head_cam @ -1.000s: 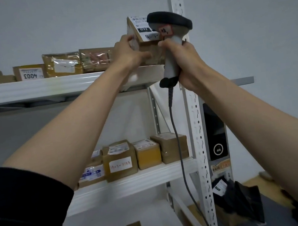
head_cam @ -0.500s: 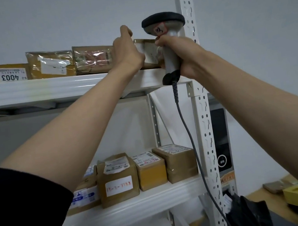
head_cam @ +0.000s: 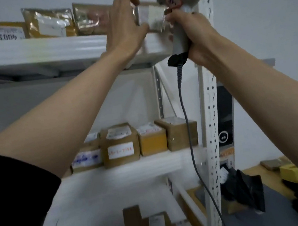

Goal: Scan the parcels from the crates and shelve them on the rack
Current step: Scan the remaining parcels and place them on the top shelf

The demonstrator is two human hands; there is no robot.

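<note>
One parcel going onto the top shelf, scanner in the other hand.

The left hand [head_cam: 124,28], fingers straight, presses the parcel [head_cam: 150,15] on the top shelf [head_cam: 39,49]; three more parcels sit to its left. The right hand [head_cam: 193,35] grips one scanner [head_cam: 177,3] just beside the parcel. Four boxes stand below.

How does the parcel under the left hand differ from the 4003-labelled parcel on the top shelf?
The parcel under the left hand sits at the shelf's right end, touched by the left hand; the 4003 parcel lies far left, untouched, its number upside down. Both are brown with white labels.
</note>
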